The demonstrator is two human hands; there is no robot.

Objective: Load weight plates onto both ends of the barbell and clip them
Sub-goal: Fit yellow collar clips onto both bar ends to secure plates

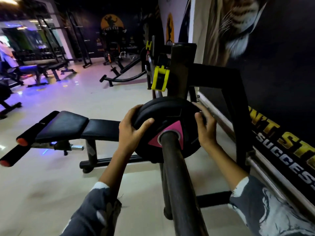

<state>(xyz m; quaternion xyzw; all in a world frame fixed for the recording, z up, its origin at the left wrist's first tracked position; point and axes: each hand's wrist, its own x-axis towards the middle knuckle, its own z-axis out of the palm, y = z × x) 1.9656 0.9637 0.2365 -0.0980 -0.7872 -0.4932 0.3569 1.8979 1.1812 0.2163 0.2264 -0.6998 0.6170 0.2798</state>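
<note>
Fingers are my worry in the head view. My left hand (131,132) and right hand (204,126) both curl round the rim of the black weight plate (170,114). It is threaded on the barbell sleeve (175,167), near the rack upright (180,65). A hard shove could pinch my fingertips behind it. I see no clip, so a tipped bar could let the plate slide off.

Overall illumination is dim. Blue-violet light enters from the far left and produces glare on the glossy floor (51,94). A ceiling lamp (10,0) at upper left is overexposed. The black weight plate (170,109) I grip loses detail in shadow. Straight lines bow near the edges; the foam rollers (15,155) at left are motion-blurred.
</note>
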